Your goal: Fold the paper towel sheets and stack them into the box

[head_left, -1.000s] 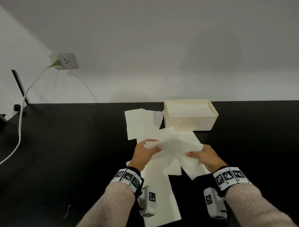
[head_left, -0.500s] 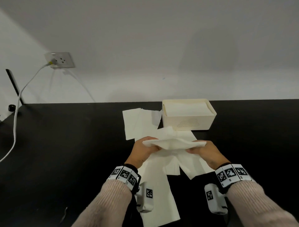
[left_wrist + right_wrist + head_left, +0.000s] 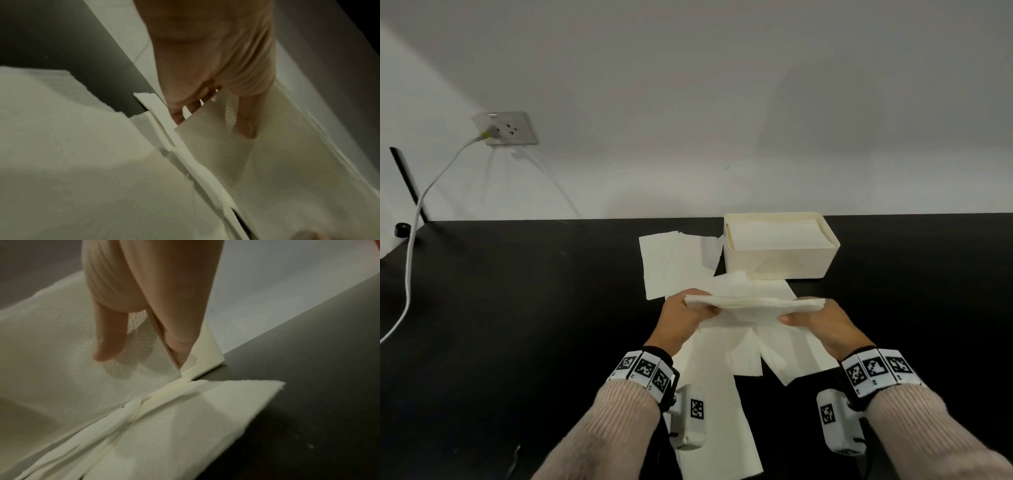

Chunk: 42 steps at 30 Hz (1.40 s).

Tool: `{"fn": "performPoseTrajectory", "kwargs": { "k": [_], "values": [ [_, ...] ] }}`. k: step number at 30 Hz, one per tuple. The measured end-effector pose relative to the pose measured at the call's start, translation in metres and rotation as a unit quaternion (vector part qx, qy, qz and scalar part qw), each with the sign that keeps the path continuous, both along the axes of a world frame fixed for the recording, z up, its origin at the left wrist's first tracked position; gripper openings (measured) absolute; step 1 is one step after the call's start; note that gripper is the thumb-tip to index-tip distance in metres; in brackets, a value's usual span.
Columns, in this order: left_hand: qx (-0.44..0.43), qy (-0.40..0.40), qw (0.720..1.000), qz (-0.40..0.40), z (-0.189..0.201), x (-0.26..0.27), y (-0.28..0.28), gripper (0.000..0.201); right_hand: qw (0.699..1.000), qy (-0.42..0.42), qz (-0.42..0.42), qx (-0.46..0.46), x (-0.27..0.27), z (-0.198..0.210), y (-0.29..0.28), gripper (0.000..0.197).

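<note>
A folded white paper towel sheet [image 3: 753, 306] is held flat and level above the black worktop [image 3: 517, 308], stretched between two hands. The left hand [image 3: 683, 317] pinches its left end with the thumb on top and fingers [image 3: 247, 125] beneath; the right hand [image 3: 822, 323] pinches the right end in the same way, thumb [image 3: 111, 337] against the embossed paper. The sheet's long axis runs left to right, parallel to the long side of the cream rectangular plastic box [image 3: 780, 260], which stands straight ahead of the hands, farther from the person and slightly to the right. The right hand is judged the nearer one to the box. Inside the box, a stack of folded towels [image 3: 774, 234] is already seen near the rim. More unfolded white sheets [image 3: 678, 260] lie loose on the worktop below and beside the hands. A cloud-shaped dot pattern [image 3: 779, 265] is printed on the box front; no readable writing or brand is visible. Black-and-white square marker tags [image 3: 643, 368] are worn on both wrists.
</note>
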<state>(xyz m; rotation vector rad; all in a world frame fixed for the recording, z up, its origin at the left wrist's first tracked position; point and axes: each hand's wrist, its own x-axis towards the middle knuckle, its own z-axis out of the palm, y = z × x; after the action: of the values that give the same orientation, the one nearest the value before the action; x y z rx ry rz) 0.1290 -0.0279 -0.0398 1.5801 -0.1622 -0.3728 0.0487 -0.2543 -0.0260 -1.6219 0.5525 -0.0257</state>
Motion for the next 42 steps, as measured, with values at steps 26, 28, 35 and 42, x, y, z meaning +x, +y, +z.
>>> {"fn": "performPoseTrajectory", "kwargs": {
  "k": [26, 28, 35, 42],
  "values": [
    [-0.208, 0.096, 0.971, -0.075, 0.052, -0.020, -0.058, 0.023, 0.989, 0.022, 0.085, -0.118, -0.001, 0.044, 0.015, 0.049],
    [-0.213, 0.094, 0.971, -0.051, 0.051, -0.018, -0.053, 0.019, 0.985, 0.061, 0.061, -0.147, -0.005, 0.036, 0.003, 0.044],
    [-0.054, 0.034, 0.998, -0.021, 0.027, -0.002, -0.018, 0.017, 0.985, 0.032, -0.028, -0.165, -0.016, 0.040, -0.039, 0.022],
    [0.092, 0.019, 0.995, -0.041, -0.006, -0.005, -0.017, 0.037, 0.995, 0.042, -0.004, -0.093, -0.014, 0.008, -0.027, 0.032]
  ]
}}
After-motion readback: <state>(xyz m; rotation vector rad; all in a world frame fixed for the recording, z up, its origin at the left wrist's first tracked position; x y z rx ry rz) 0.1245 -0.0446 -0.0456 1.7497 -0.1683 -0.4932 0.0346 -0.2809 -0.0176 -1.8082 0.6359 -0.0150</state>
